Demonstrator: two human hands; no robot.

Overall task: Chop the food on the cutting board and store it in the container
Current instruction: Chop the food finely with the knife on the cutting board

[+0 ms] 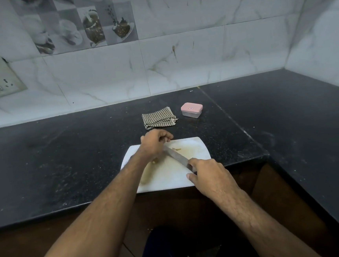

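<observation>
A knife (177, 157) is gripped by the right hand (208, 175); pale food (148, 174) is held down by the curled left hand (155, 143); far off, a cloth (159, 118) lies left of the lidded container (191, 110).

A dark speckled counter (74, 157) is running along the tiled wall and turning a corner at the right. A white cutting board (169, 179) is lying at its front edge. Behind it, a folded checked cloth (158, 118) is resting just beside a small clear container (191, 110) that is wearing a pink lid.
</observation>
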